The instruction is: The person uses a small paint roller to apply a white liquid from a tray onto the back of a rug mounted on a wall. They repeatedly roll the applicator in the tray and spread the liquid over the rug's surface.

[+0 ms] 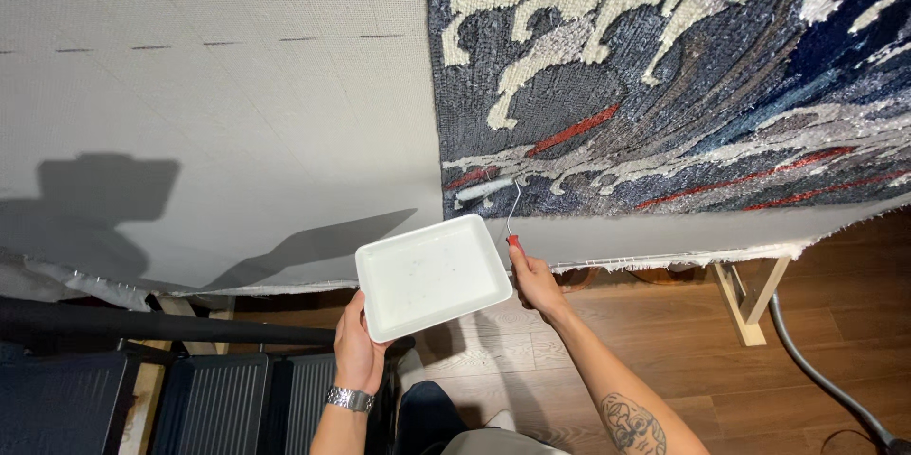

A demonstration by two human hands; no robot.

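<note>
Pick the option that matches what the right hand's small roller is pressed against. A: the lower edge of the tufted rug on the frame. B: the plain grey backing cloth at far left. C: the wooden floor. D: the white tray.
A: the right hand holds the red-handled roller against the rug's lower edge, while the left hand holds the white tray beside it.

Rug-making workshop: tufted rug (683, 75) on stretched backing cloth (218, 104)

White tray (432, 275), navy wave-patterned rug (683, 75)
</note>
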